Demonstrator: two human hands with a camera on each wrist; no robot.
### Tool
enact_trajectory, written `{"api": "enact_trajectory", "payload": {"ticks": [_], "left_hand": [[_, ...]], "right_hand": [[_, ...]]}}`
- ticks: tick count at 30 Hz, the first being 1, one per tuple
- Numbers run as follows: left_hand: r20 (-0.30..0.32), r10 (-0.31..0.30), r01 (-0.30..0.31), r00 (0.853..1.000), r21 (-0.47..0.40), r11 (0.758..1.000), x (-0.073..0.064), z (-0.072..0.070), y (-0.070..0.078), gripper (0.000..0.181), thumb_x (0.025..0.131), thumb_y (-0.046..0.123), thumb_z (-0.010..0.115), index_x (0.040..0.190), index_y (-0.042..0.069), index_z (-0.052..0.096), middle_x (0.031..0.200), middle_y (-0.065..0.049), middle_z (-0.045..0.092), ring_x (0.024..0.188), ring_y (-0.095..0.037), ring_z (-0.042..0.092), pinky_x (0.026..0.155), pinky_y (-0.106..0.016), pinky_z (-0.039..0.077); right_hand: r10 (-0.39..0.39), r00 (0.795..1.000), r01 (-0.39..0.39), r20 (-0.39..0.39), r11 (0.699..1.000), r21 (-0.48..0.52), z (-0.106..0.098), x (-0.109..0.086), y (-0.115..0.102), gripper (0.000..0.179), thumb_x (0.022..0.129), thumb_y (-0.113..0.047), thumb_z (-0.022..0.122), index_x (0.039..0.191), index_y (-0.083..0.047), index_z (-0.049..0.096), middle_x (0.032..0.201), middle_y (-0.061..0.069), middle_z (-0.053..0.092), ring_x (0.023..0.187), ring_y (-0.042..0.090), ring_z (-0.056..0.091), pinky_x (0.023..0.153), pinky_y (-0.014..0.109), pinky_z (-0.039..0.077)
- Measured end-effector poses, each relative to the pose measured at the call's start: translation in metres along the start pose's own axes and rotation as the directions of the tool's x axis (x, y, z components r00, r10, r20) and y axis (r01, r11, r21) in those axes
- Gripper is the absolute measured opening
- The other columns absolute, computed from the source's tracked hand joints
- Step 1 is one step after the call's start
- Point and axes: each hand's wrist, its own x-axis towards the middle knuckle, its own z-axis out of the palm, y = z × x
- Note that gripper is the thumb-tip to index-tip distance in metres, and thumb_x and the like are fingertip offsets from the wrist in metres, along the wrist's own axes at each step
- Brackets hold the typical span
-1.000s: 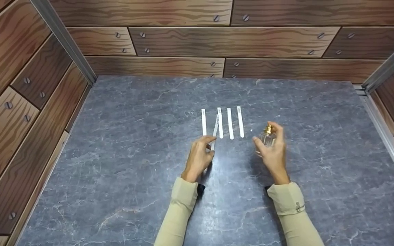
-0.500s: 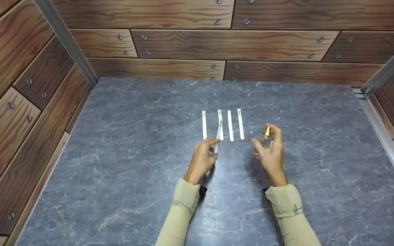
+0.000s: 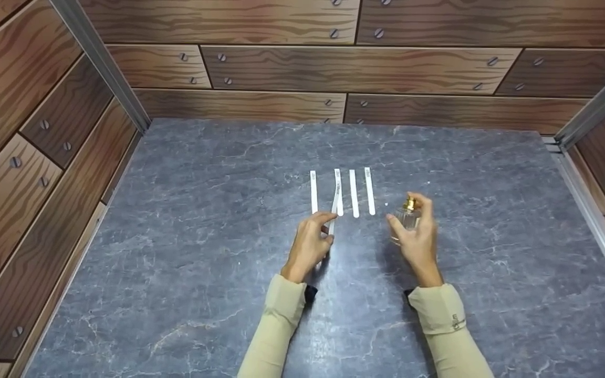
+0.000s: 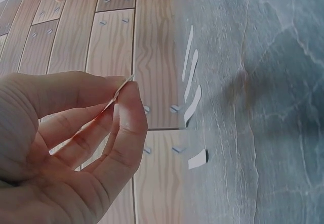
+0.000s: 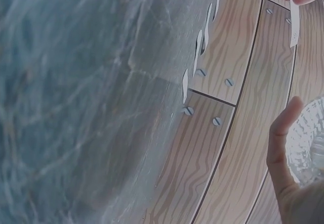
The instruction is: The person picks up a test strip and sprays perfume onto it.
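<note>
Between thumb and fingers my left hand (image 3: 310,241) pinches a white paper test strip (image 3: 334,205), its far end pointing up and slightly right over the table. In the left wrist view the strip (image 4: 119,92) shows nearly edge-on. My right hand (image 3: 420,236) holds a clear glass perfume bottle (image 3: 408,217) with a gold spray top (image 3: 410,201); the index finger rests at the top. The ribbed glass base of the bottle (image 5: 306,143) shows in the right wrist view. Several more white strips (image 3: 354,193) lie in a row beyond the hands; the held strip overlaps one of them in the head view.
The grey marbled table (image 3: 202,262) spreads under both hands. Wood-patterned panels (image 3: 281,68) rise at the back and sides, with metal rails (image 3: 108,68) at the corners. A tiny white speck (image 3: 386,204) lies left of the bottle.
The left hand and its strip have shifted slightly right, so the strip's tip overlaps the second strip in the row. The right hand keeps the bottle nearly in place. The view has tilted slightly.
</note>
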Motion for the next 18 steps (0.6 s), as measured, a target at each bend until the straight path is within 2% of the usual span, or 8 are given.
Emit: {"api": "enact_trajectory", "payload": {"ticks": [2,5,10,15,18], "left_hand": [[0.000,0.001,-0.001,1.000,-0.004,1.000,-0.001,0.000,-0.001,0.044,0.079,-0.020,0.066,0.122,-0.009,0.068,0.121,-0.018,0.069,0.085,-0.027,0.071,0.068,-0.023,0.057],[-0.005,0.000,0.000,1.000,0.003,1.000,-0.002,-0.001,-0.003,0.044,0.079,-0.020,0.066,0.121,-0.009,0.068,0.121,-0.018,0.069,0.085,-0.027,0.071,0.071,-0.025,0.057],[0.002,-0.019,0.019,1.000,0.007,1.000,-0.002,-0.004,-0.006,0.046,0.077,-0.019,0.066,0.122,-0.011,0.067,0.122,-0.018,0.068,0.084,-0.026,0.071,0.072,-0.025,0.057],[0.036,-0.092,0.092,0.995,0.005,0.996,0.001,-0.012,-0.012,0.054,0.074,-0.020,0.069,0.127,-0.010,0.065,0.128,-0.017,0.066,0.083,-0.023,0.069,0.068,-0.021,0.055],[0.046,-0.145,0.144,0.988,0.027,0.989,0.007,-0.017,-0.018,0.057,0.075,-0.019,0.072,0.130,-0.008,0.063,0.133,-0.017,0.063,0.082,-0.021,0.068,0.067,-0.020,0.055]], "right_hand": [[0.012,1.000,-0.012,-0.003,1.000,-0.005,-0.001,-0.001,-0.005,0.048,0.079,0.019,0.072,0.122,0.015,0.050,0.101,0.032,0.058,0.086,0.009,0.053,0.071,0.015,0.046],[0.031,0.999,-0.031,-0.016,1.000,0.001,-0.001,-0.001,-0.005,0.049,0.079,0.018,0.072,0.123,0.015,0.050,0.103,0.032,0.059,0.088,0.009,0.052,0.074,0.016,0.045],[0.062,0.998,-0.061,-0.022,0.997,0.040,-0.002,-0.001,0.022,0.053,0.081,0.016,0.073,0.128,0.012,0.050,0.105,0.028,0.058,0.086,0.011,0.053,0.069,0.014,0.046],[0.065,0.997,-0.067,0.030,0.997,0.044,-0.007,0.000,0.041,0.055,0.086,0.012,0.072,0.135,0.009,0.048,0.108,0.023,0.056,0.086,0.013,0.053,0.066,0.013,0.047],[0.045,0.995,-0.045,0.085,0.999,-0.002,-0.011,0.001,0.046,0.054,0.090,0.009,0.069,0.138,0.007,0.046,0.112,0.024,0.056,0.094,0.018,0.053,0.078,0.018,0.045]]}}
